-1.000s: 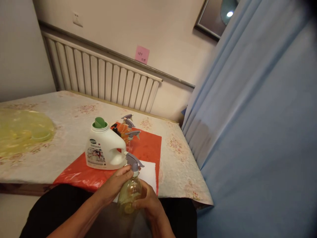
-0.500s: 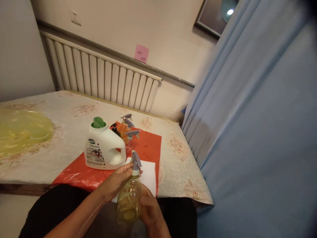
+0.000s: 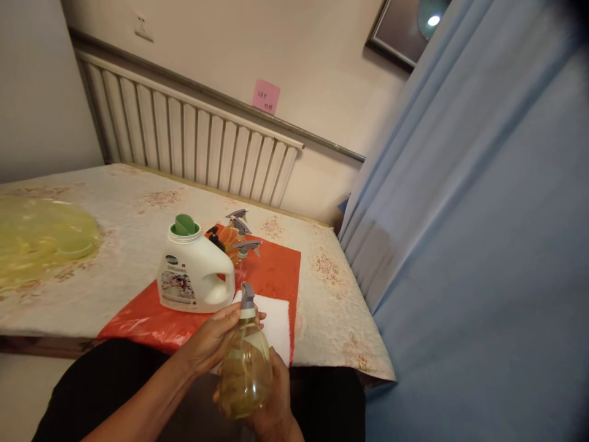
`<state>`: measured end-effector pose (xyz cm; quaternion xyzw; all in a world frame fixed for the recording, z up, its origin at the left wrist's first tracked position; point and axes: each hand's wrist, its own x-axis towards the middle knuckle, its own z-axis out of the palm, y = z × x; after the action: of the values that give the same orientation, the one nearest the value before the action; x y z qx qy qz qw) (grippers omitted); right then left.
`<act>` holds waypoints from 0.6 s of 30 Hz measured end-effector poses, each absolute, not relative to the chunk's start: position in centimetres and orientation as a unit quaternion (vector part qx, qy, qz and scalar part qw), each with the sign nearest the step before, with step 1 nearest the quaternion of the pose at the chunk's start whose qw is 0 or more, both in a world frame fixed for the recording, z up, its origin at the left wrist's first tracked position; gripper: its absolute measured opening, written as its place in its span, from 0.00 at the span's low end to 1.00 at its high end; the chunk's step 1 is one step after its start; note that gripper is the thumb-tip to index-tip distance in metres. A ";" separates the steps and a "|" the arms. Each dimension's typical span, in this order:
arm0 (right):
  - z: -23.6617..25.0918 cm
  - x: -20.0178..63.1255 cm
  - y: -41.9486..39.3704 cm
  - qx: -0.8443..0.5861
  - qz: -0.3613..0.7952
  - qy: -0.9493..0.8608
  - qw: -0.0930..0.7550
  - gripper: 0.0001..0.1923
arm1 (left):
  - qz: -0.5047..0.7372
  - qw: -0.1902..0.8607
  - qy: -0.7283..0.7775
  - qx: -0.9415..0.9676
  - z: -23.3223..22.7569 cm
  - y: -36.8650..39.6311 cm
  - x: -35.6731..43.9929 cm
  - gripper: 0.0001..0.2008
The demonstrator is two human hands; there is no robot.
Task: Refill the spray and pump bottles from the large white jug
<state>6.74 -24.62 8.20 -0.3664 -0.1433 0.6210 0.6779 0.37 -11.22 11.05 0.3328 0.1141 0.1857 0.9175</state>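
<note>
Room: a cream wall with a white slatted radiator cover (image 3: 193, 138), a pink sticky note (image 3: 265, 96) above it, and a blue curtain (image 3: 460, 233) filling the right side.
Surface: a table under a pale floral cloth (image 3: 129, 212), its near edge just in front of the person's lap.
Yellow plastic: a crumpled translucent sheet (image 3: 43, 236) lying at the far left of the cloth.
Red sheet: a glossy red plastic mat (image 3: 276, 273) spread on the cloth, with a white folded cloth (image 3: 276, 325) on its near right corner.
Detergent jug: a white handled jug with a green cap (image 3: 193, 273), upright on the red mat.
Spare sprayers: a cluster of small grey-triggered spray bottles (image 3: 239, 236) behind the jug, on the mat.
Spray bottle: a clear bottle of yellowish liquid (image 3: 246, 368) with a grey trigger head, held upright over the lap, in front of the table edge.
Left hand (image 3: 214, 341): closed around the neck of the bottle, fingertips at the white collar under the trigger.
Right hand (image 3: 273, 399): wrapped around the bottle's lower body from behind and beneath, mostly hidden by it.
</note>
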 end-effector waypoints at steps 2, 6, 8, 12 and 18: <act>8.5 6.7 -24.5 -0.364 0.626 -0.144 0.675 0.40 | 0.189 0.916 0.124 0.332 10.9 -11.2 0.3 0.13; 8.5 6.8 -24.2 -0.361 0.622 -0.137 0.681 0.40 | 0.210 0.903 0.126 0.353 11.2 -11.4 0.2 0.13; 8.2 6.9 -24.1 -0.365 0.610 -0.127 0.691 0.40 | 0.224 0.898 0.132 0.356 11.5 -11.5 0.2 0.14; 7.6 7.0 -24.0 -0.358 0.601 -0.118 0.704 0.39 | 0.236 0.891 0.149 0.358 12.0 -11.7 0.5 0.15; 7.6 6.8 -24.1 -0.351 0.617 -0.118 0.695 0.40 | 0.230 0.901 0.129 0.344 11.6 -11.6 0.4 0.11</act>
<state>6.83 -24.14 7.57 -0.3506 -0.1184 0.6170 0.6945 0.39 -11.61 11.61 0.3438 0.1290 0.2299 0.9013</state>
